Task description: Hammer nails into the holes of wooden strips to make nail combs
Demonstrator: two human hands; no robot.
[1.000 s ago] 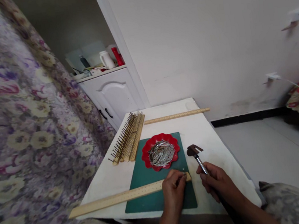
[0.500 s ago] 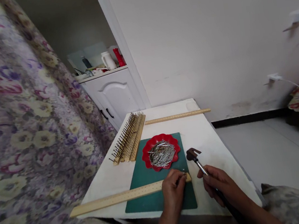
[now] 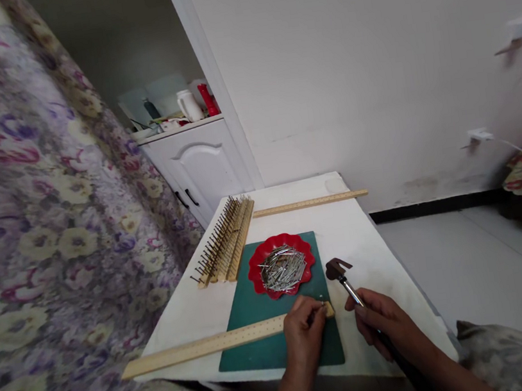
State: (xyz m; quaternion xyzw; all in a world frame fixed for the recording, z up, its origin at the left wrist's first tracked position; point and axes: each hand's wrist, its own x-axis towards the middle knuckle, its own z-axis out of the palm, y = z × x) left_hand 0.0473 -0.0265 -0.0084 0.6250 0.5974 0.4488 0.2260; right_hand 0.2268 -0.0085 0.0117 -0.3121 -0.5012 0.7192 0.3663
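Note:
A long wooden strip [image 3: 204,346] lies across the near end of a green cutting mat [image 3: 277,310] on a white table [image 3: 189,309]. My left hand [image 3: 304,338] rests on the strip's right end, fingers pinched together there; what they pinch is too small to make out. My right hand [image 3: 386,327] grips the handle of a small hammer [image 3: 341,276], whose dark head hangs just right of the mat. A red scalloped dish [image 3: 280,266] filled with nails sits on the mat behind the strip.
Wooden strips studded with rows of nails [image 3: 223,241] lie at the table's left. Another plain strip [image 3: 309,202] lies along the far edge. A floral curtain [image 3: 36,220] hangs close on the left, a white cabinet [image 3: 198,165] stands behind, a white wall beyond.
The hammer head has dipped slightly and shifted a little left toward the strip's end. My left hand has stayed in place.

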